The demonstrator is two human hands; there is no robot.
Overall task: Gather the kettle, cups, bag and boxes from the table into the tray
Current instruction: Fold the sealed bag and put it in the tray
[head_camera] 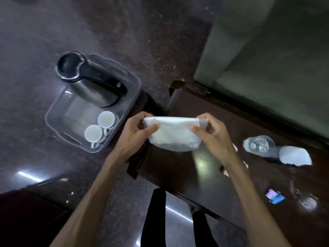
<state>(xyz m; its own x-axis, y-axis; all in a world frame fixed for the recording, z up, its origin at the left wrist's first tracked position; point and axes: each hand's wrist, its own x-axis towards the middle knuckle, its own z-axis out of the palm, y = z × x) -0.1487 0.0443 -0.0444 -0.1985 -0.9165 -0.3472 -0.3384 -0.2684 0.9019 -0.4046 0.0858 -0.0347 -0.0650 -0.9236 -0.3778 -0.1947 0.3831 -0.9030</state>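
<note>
A clear plastic bag (174,135) with white contents is held up over the dark table (204,179), just right of the tray. My left hand (137,132) grips its left end and my right hand (211,131) grips its right end. The clear plastic tray (58,113) sits at the left. In it stand a steel kettle (89,81) with a black lid and handle at the far end, and two white cups (100,126) at the near right corner. A small blue and pink box (275,196) lies on the table at the right.
A clear plastic water bottle (259,145) lies on its side at the right of the table, beside a white sheet of paper (294,155). A glass object (307,202) lies near the box, blurred. A green sofa (267,50) stands behind the table. My legs show below.
</note>
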